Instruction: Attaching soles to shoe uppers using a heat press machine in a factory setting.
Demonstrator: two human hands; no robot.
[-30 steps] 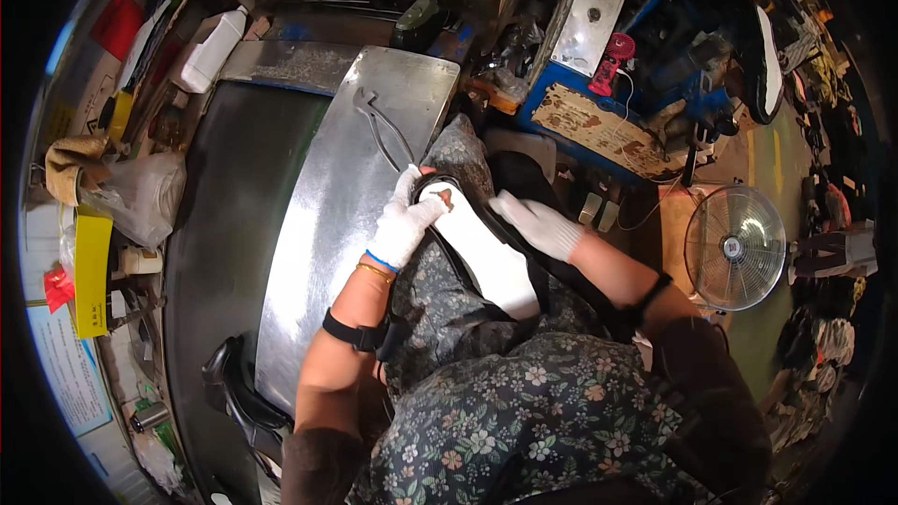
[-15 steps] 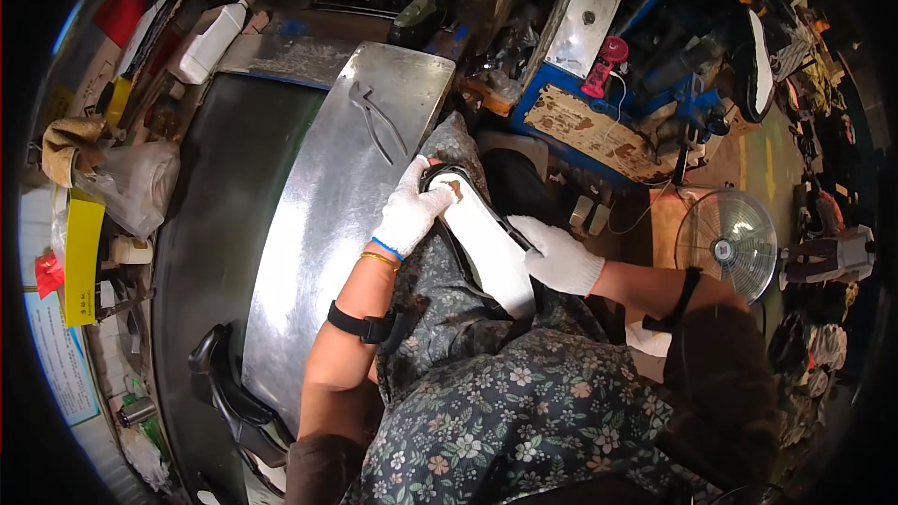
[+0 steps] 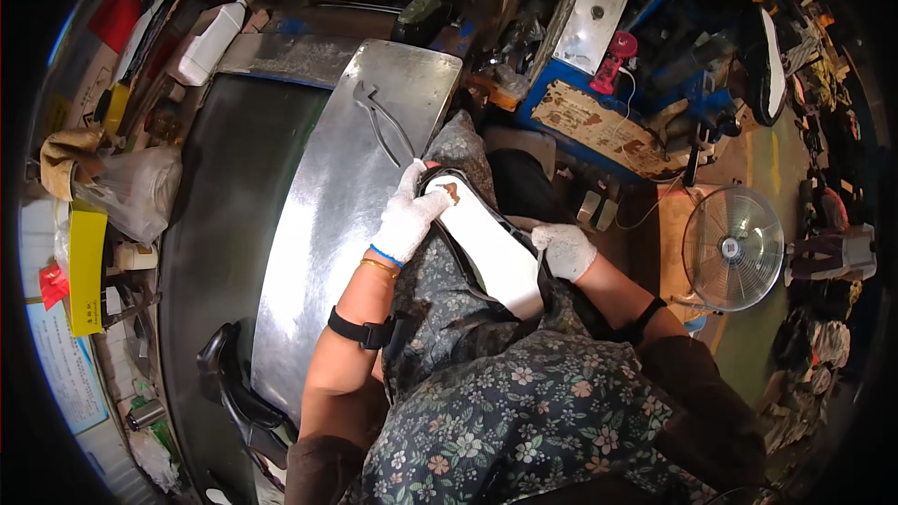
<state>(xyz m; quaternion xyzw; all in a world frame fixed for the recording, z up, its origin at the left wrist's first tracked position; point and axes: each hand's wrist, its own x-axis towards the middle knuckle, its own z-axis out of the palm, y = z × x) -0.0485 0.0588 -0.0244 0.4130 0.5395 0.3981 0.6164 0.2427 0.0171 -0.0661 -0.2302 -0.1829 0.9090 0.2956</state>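
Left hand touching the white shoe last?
Touching. Head view shows the gloved left hand with fingers wrapped over the toe end of the white shoe last, no gap.

Up at the far left, a white plastic jug lies tilted among the clutter, with a flat red packet just beyond it. Down the left edge, a clear plastic bag bulges, and right below it stands a yellow card, upright and rectangular. A pale blue printed sheet sits under that. Over on the right, a worn, rust-stained label covers the blue machine's front.
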